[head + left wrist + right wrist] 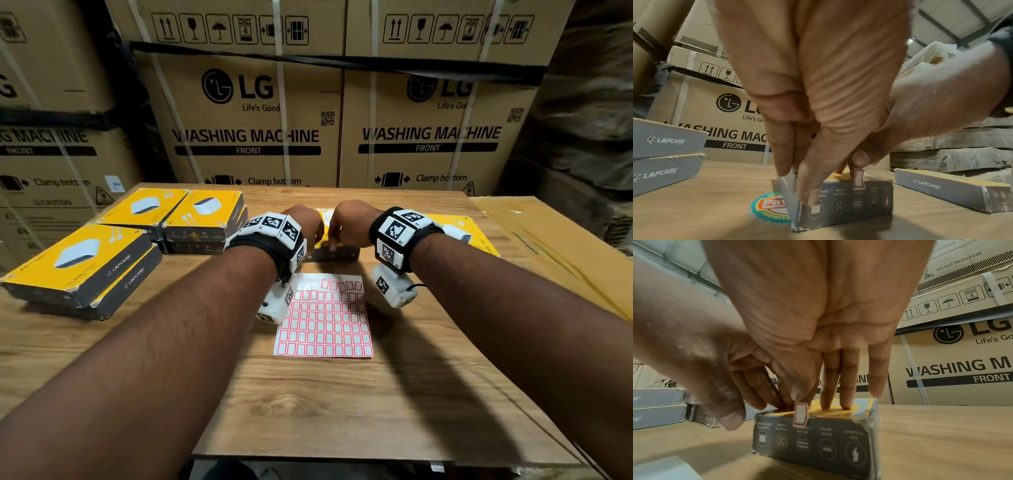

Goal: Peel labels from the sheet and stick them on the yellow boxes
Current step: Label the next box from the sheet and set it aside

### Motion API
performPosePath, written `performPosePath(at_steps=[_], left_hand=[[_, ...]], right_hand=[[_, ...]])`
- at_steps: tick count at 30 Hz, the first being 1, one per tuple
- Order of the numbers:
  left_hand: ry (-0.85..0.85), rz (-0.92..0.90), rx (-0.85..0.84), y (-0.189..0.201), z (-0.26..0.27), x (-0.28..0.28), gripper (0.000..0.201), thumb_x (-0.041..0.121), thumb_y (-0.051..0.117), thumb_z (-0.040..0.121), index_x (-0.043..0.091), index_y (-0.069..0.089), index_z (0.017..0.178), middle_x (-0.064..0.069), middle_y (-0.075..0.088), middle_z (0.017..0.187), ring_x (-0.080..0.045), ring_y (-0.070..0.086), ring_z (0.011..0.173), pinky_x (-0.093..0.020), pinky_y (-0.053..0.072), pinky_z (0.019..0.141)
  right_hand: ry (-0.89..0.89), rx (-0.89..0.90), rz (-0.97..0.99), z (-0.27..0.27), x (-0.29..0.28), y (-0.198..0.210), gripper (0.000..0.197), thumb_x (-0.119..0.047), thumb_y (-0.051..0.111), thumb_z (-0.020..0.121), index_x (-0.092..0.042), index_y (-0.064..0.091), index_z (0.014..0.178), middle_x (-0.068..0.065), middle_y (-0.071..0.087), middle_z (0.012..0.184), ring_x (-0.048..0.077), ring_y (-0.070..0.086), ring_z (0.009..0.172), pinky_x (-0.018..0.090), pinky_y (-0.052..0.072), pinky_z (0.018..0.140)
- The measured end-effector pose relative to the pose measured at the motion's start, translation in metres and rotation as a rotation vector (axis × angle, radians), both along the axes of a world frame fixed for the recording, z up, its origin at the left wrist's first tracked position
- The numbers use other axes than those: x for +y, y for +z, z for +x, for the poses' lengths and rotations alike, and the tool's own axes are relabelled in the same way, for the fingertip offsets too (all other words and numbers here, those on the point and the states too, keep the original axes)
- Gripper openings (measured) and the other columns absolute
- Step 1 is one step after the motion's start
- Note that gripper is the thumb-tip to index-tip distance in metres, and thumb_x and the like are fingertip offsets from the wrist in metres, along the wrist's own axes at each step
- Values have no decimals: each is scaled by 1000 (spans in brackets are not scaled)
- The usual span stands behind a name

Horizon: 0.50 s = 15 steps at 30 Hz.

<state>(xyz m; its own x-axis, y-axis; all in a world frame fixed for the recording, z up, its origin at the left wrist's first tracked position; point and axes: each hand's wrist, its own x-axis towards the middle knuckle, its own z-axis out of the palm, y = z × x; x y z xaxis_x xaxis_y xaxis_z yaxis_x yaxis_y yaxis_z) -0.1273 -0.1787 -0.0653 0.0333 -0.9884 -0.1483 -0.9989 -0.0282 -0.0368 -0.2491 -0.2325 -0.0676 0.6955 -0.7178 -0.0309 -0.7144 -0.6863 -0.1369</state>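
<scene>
On the near top edge of the yellow box (818,444) in the middle of the wooden table (342,394) sits a small red-bordered label (800,416), folded over the edge so its lower half lies on the box's dark front face, above a row of round icons. The right hand (807,321) is over it: the thumb tip presses the label's upper end, while the other fingers (845,394) reach down straight, two of them touching the yellow lid. The left hand (807,97) steadies the box at its left corner, the thumb lying down the dark front face and the fingertips bunched narrow over the top edge at that corner.

Just on the near side of the box, between the two wrists, lies the label sheet (323,322), flat on the table, with some of its upper cells peeled. To the left stand stacks of yellow boxes (85,267), two high, well apart from the hands. Another yellow box (479,236) lies flat to the right. Beyond the table rise large brown cartons (246,120) printed "LG" and "WASHING MACHINE FRONT", bound with straps.
</scene>
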Motion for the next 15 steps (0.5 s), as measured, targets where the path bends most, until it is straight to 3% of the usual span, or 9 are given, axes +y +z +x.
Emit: performPosePath(at_steps=[6,10,12,15], left_hand=[[11,-26,43,-1,4,-2,27,2,71,76,23,56,70,-5,61,87,-31,65,91,-29,44,69],[11,-41,38,-1,4,-3,19,3,70,74,20,62,71,-6,64,85,-30,64,84,-27,43,67],[8,-51,39,-3,5,-5,26,3,68,75,21,55,62,-4,60,78,-28,61,78,-26,42,65],[17,-66,57,-6,6,-9,31,3,68,76,24,51,62,-4,60,80,-27,62,82,-27,44,68]], right_hand=[[-3,3,7,2,-1,-1,22,-8,59,92,-13,73,108,5,67,98,20,55,86,29,42,72],[-10,-21,7,2,-4,-4,22,-9,61,90,-13,74,107,7,70,103,21,56,86,28,43,73],[-11,-31,18,1,-5,-6,20,-12,64,89,-15,76,105,7,70,102,20,57,86,27,44,73],[13,-47,30,-2,-4,-7,16,-19,73,84,-19,77,100,4,70,101,20,61,90,30,50,77]])
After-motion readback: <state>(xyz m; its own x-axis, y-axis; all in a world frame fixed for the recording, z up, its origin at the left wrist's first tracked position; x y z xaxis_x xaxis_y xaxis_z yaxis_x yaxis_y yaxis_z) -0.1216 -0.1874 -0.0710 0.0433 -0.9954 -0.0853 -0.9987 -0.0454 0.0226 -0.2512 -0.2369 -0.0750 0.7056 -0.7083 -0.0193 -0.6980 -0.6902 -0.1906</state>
